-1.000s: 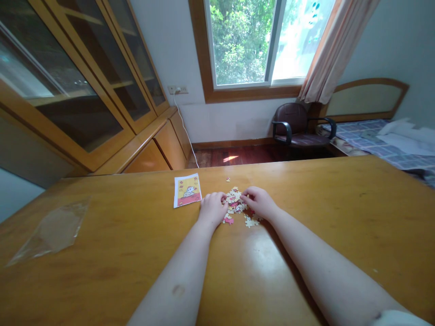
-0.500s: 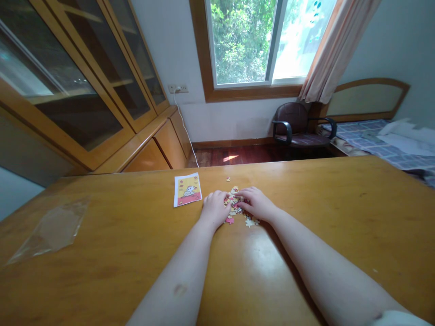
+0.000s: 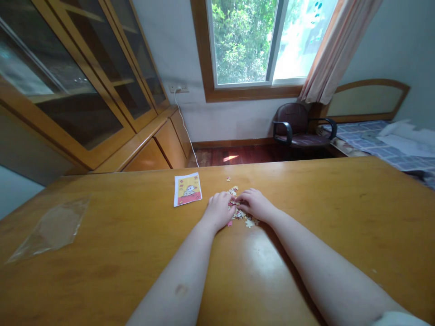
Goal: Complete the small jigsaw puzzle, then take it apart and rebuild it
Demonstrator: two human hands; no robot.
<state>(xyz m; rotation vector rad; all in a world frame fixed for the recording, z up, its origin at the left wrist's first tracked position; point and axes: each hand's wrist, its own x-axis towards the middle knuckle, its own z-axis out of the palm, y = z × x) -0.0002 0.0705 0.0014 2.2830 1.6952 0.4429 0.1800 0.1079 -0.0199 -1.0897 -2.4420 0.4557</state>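
Note:
A small heap of jigsaw puzzle pieces [image 3: 240, 214] lies on the wooden table [image 3: 118, 253], in yellow, pink and white. My left hand [image 3: 219, 209] is curled against the heap's left side, fingertips among the pieces. From the right, my right hand [image 3: 257, 203] bends its fingers and thumb round more of them, its fingertips close to the left hand's. Which pieces each hand grips is partly hidden. Pale pieces [image 3: 250, 223] stick out below the right hand, and a single loose piece [image 3: 228, 179] sits beyond the heap.
Left of the heap lies a picture card [image 3: 188, 190] with a white cartoon animal on yellow and pink. A clear plastic bag [image 3: 56, 224] rests flat at the table's left. Past the far edge are a glass-door cabinet [image 3: 112, 90], an office chair [image 3: 294, 124] and a bed [image 3: 363, 136].
My left hand has shifted slightly right, and the gap between the hands has narrowed. The pieces between them are gathered closer. Card, bag and loose piece stay put.

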